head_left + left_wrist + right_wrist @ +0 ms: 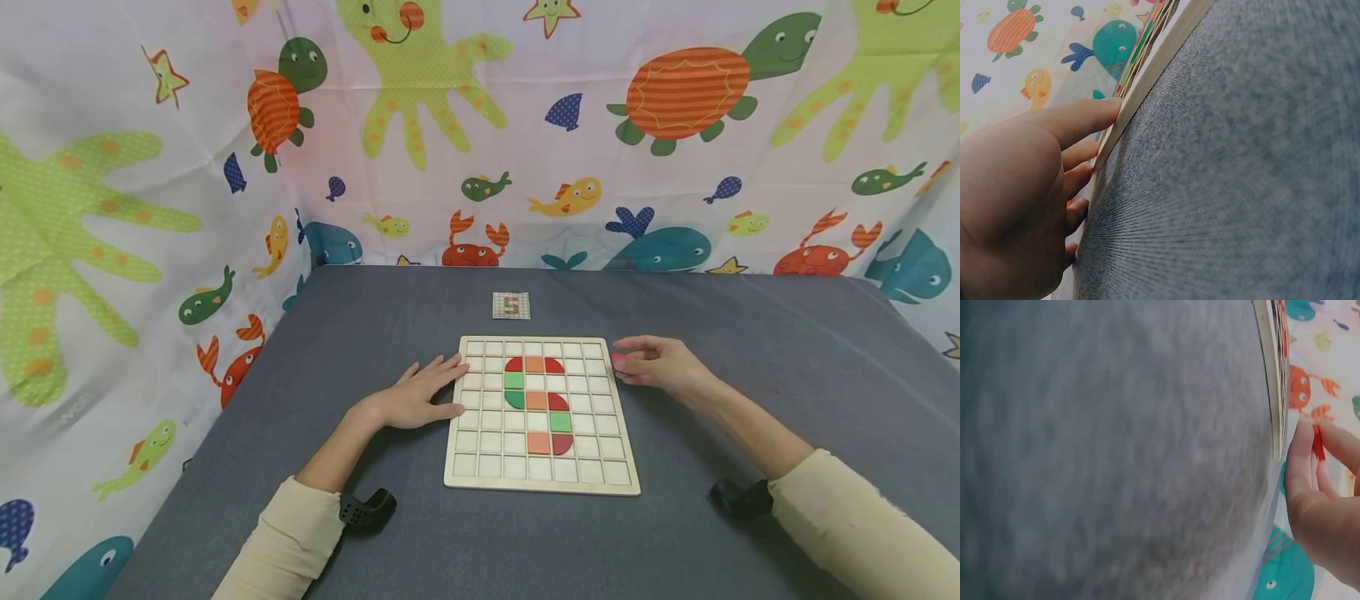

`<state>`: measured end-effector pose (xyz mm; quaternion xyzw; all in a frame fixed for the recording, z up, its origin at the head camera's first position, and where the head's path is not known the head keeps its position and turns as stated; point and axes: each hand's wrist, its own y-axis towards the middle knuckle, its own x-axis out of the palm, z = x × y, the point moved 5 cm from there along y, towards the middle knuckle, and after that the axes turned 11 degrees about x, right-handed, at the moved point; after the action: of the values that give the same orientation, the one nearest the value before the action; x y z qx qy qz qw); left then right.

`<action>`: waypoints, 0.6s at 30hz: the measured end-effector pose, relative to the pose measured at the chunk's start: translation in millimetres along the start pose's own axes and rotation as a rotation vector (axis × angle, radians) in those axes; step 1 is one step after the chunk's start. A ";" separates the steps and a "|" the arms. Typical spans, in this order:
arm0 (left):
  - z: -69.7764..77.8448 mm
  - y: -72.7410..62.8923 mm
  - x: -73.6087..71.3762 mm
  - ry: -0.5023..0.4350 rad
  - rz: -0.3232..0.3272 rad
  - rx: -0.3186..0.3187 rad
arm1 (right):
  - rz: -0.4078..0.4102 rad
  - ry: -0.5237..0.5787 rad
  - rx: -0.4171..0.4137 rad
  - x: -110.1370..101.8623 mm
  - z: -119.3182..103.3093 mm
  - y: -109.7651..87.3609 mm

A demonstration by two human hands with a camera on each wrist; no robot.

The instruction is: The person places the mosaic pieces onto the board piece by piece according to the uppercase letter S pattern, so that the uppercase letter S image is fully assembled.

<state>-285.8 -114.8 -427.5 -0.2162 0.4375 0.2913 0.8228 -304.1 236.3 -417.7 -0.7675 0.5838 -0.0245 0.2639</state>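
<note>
A square wooden grid board (587, 450) lies on the grey table, with red quarter-round tiles (562, 443), orange square tiles (538, 442), green square tiles (560, 422) and one green quarter-round tile (514, 400) forming an S-like figure. My left hand (412, 400) rests at the board's left edge, fingers spread and relaxed, thumb touching the rim in the left wrist view. Just off the board's right edge, my right hand (660, 365) pinches a small red tile (1318, 442) between thumb and fingers. The fingers partly hide its shape.
Behind the board lies a small card (512, 306) printed with a similar S figure on a grid. A grey cloth (360, 333) covers the table. A curtain (465, 225) with sea animals hangs behind and at the sides. Dark bands (367, 510) sit at both wrists.
</note>
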 end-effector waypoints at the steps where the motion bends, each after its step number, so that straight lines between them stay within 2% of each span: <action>1: -0.1 0.0 0.0 0.000 0.000 0.000 | 0.000 -0.012 -0.005 2.5 -1.7 -0.3; 7: -0.7 0.4 0.7 0.004 -0.001 0.000 | -0.008 -0.116 -0.053 19.7 -13.7 -4.8; 18: 0.3 2.3 -0.2 0.014 -0.003 -0.001 | -0.023 -0.236 -0.074 46.0 -23.9 -6.5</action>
<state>-287.2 -113.0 -427.5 -0.2191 0.4429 0.2887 0.8201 -292.1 186.7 -406.7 -0.7808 0.5404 0.0845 0.3021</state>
